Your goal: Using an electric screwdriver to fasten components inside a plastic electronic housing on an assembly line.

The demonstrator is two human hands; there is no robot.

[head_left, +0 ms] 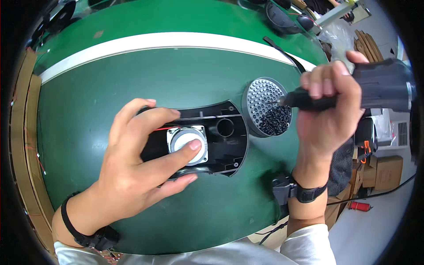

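My left hand [132,154] grips a black plastic housing [232,145] that lies open side up on the green table. Fingers wrap over its far and near edges, and one fingertip presses on a round white-and-silver speaker [179,142] seated inside. My right hand [329,106] is closed around a dark electric screwdriver [382,86], held level with its bit pointing left. The bit tip is over a round grey dish [245,106], whose dimpled plate carries a heap of small black screws [276,123]. Whether a screw sits on the bit cannot be made out.
A white strip [176,40] crosses the table behind the housing. Cardboard [33,132] borders the left edge. Black curved parts [282,20] lie at the far right, near a black strap [287,55]. Cardboard boxes [388,172] stand right of the table.
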